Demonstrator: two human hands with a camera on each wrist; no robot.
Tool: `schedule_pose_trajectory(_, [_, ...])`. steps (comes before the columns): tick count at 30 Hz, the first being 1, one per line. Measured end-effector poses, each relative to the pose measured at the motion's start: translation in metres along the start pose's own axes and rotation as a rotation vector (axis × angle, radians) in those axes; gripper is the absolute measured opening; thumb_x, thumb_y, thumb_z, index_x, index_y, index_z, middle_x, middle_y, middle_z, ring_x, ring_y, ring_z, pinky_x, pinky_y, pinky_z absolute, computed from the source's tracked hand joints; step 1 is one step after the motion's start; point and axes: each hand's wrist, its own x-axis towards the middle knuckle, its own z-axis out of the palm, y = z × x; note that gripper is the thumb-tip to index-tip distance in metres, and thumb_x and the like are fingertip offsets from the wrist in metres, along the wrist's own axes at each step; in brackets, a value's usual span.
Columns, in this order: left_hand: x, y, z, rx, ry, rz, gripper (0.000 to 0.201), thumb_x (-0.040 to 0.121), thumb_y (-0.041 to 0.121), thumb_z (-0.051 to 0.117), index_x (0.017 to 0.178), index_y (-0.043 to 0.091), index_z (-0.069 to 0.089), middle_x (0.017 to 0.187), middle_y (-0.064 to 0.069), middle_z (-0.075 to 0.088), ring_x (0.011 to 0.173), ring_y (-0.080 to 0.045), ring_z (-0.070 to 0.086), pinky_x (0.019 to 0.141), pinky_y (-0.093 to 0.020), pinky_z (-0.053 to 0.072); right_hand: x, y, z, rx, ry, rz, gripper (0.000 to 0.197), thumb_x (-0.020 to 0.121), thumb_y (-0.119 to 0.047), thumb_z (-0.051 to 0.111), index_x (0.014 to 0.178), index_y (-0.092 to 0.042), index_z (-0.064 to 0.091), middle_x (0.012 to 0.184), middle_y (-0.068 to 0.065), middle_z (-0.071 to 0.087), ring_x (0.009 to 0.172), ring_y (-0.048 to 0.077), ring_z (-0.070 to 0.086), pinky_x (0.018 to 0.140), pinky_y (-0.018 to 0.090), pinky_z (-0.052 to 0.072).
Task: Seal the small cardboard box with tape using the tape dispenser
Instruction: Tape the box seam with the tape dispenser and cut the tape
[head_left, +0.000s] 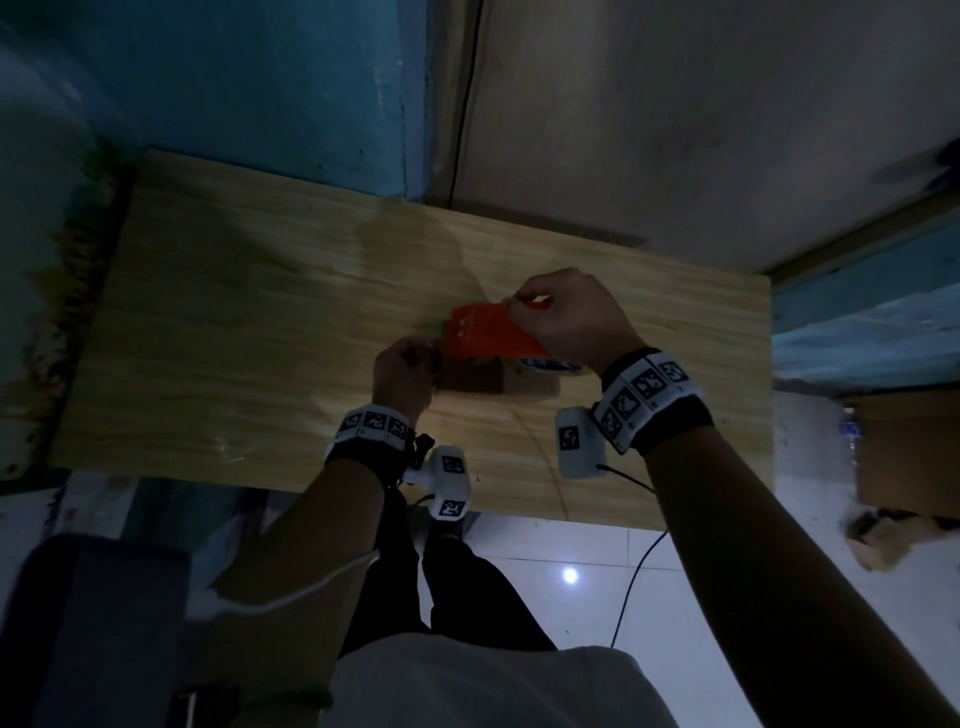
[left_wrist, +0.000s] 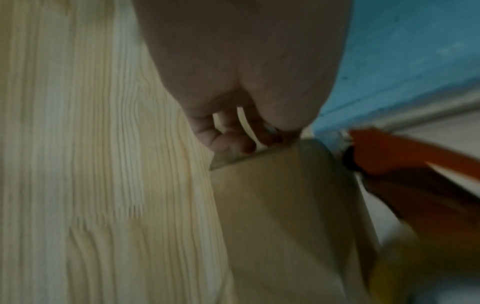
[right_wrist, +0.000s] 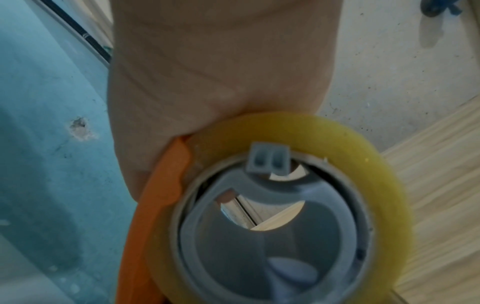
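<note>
The small cardboard box (head_left: 496, 383) lies on the wooden table (head_left: 208, 338), right of centre. My left hand (head_left: 415, 358) grips its left end with curled fingers (left_wrist: 228, 142) hooked over the box (left_wrist: 280, 205) edge. On top of the box sits the orange tape dispenser (head_left: 488, 335), tilted, and my right hand (head_left: 535, 306) grips it from above. In the right wrist view the yellow tape roll (right_wrist: 369, 164) on its grey hub fills the frame, with the orange frame (right_wrist: 161, 185) beside my palm. The tape strip itself is too dim to make out.
A blue wall (head_left: 234, 78) and a grey wall stand behind the table. On the floor to the right stands a larger cardboard box (head_left: 904, 452); a dark case (head_left: 93, 623) sits at lower left. Cables (head_left: 639, 571) hang from my wrists over the table's near edge.
</note>
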Motion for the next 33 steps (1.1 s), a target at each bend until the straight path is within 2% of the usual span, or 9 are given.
schedule_pose_trajectory(5, [-0.004,-0.009,0.009,-0.181,-0.016,-0.041,0.033,0.098,0.001,0.048,0.13,0.009,0.045,0.114,-0.019,0.057,0.098,-0.034,0.058,0.081,-0.043,0.05,0.003,-0.002,-0.002,-0.019,-0.007,0.011,0.043,0.083,-0.059,0.049,0.095,-0.026,0.075,0.097,-0.006,0.071,0.089,0.017,0.065,0.079,0.039,0.056])
schedule_pose_trajectory(9, [-0.004,-0.01,0.006,-0.241,0.032,0.067,0.022,0.096,-0.005,0.045,0.09,0.013,0.057,0.09,-0.009,0.058,0.083,-0.028,0.058,0.07,-0.033,0.054,0.002,-0.001,-0.001,-0.036,-0.01,0.005,0.041,0.085,-0.056,0.051,0.098,-0.026,0.075,0.102,-0.006,0.072,0.092,0.017,0.065,0.078,0.036,0.055])
schedule_pose_trajectory(11, [-0.009,-0.01,0.008,-0.087,0.062,0.204,0.02,0.093,-0.003,0.049,0.094,0.012,0.063,0.096,-0.008,0.063,0.09,-0.026,0.06,0.077,-0.033,0.055,0.001,-0.001,0.0,-0.041,-0.01,0.004,0.047,0.082,-0.061,0.047,0.097,-0.026,0.075,0.101,-0.006,0.072,0.091,0.018,0.065,0.076,0.035,0.055])
schedule_pose_trajectory(14, [-0.012,-0.014,0.006,0.053,0.024,0.354,0.025,0.096,0.001,0.046,0.112,0.009,0.065,0.108,-0.005,0.066,0.097,-0.018,0.061,0.071,-0.008,0.051,0.002,0.0,0.001,-0.022,-0.006,0.022,0.056,0.076,-0.066,0.043,0.098,-0.026,0.076,0.102,-0.006,0.071,0.093,0.018,0.065,0.078,0.036,0.055])
schedule_pose_trajectory(18, [-0.021,-0.019,0.007,0.033,-0.04,0.387,0.04,0.097,0.025,0.036,0.13,0.015,0.056,0.128,-0.008,0.06,0.115,-0.022,0.057,0.093,-0.031,0.049,0.002,-0.001,0.001,-0.033,-0.001,0.021,0.062,0.073,-0.07,0.039,0.098,-0.026,0.075,0.104,-0.004,0.071,0.094,0.018,0.065,0.079,0.036,0.054])
schedule_pose_trajectory(21, [-0.027,-0.027,0.011,0.072,-0.108,0.451,0.051,0.099,0.036,0.028,0.143,0.015,0.042,0.141,-0.009,0.047,0.127,-0.02,0.048,0.105,-0.034,0.041,0.001,0.0,-0.001,-0.03,-0.001,0.027,0.057,0.076,-0.067,0.043,0.098,-0.026,0.076,0.1,-0.004,0.072,0.091,0.018,0.065,0.077,0.035,0.054])
schedule_pose_trajectory(26, [-0.015,-0.036,0.014,0.174,-0.119,0.525,0.061,0.1,0.055,0.024,0.138,0.013,0.044,0.13,-0.016,0.051,0.118,-0.027,0.054,0.099,-0.049,0.048,-0.003,0.006,-0.002,0.012,0.001,0.011,0.041,0.086,-0.056,0.052,0.099,-0.025,0.076,0.101,-0.005,0.072,0.093,0.016,0.065,0.079,0.033,0.053])
schedule_pose_trajectory(29, [-0.017,-0.033,0.018,0.188,-0.083,0.512,0.048,0.104,0.041,0.027,0.14,0.015,0.044,0.134,-0.013,0.048,0.12,-0.022,0.052,0.102,-0.041,0.046,-0.005,0.009,-0.002,0.019,-0.002,0.0,0.04,0.086,-0.056,0.052,0.102,-0.026,0.074,0.107,-0.004,0.071,0.097,0.017,0.064,0.082,0.034,0.053])
schedule_pose_trajectory(33, [-0.015,-0.032,0.019,0.235,-0.064,0.521,0.045,0.104,0.04,0.031,0.14,0.018,0.044,0.135,-0.01,0.05,0.121,-0.022,0.053,0.1,-0.045,0.048,-0.002,0.006,-0.005,-0.052,-0.099,0.007,0.045,0.081,-0.065,0.05,0.105,-0.032,0.069,0.114,-0.002,0.064,0.1,0.02,0.061,0.081,0.034,0.051])
